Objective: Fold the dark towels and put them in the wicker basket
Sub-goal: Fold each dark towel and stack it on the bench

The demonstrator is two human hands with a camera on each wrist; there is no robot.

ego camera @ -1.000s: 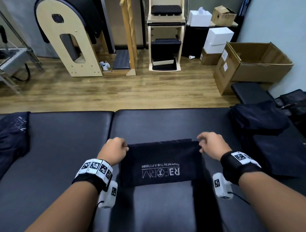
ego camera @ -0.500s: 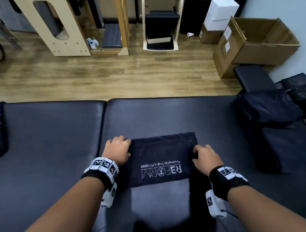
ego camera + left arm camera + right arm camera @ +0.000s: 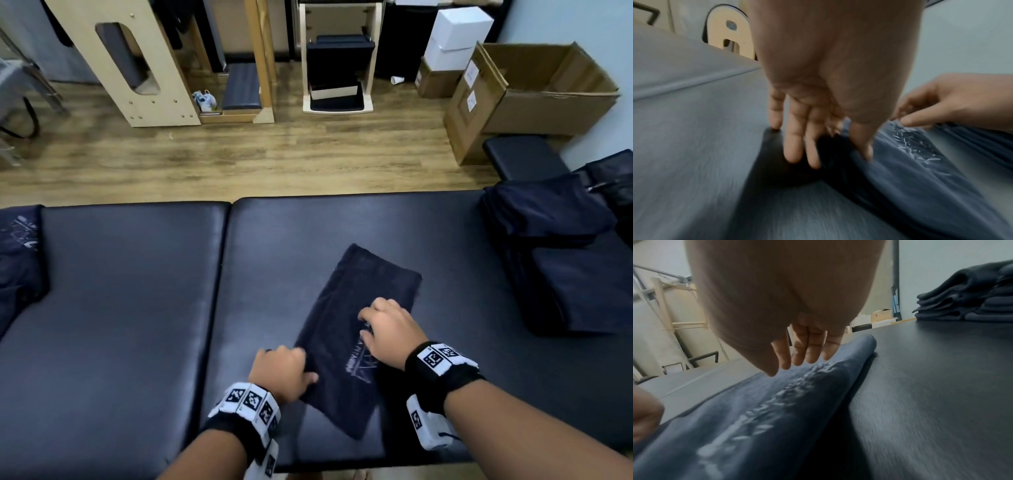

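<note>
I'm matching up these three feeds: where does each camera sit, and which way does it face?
Head: on the head, facing down at both hands, the towel and the bench.
Left wrist: under the left hand, facing along its fingers; right hand behind.
Right wrist: under the right hand, facing the towel stack.
All share the towel.

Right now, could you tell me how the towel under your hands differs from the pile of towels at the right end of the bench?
The towel in hand is a single flat piece lying askew; the towel pile is many layers, stacked high. The towel in hand shows a white print; none is visible on the towel pile. The left hand and right hand rest on the first; the pile is untouched. Both are dark.
</note>
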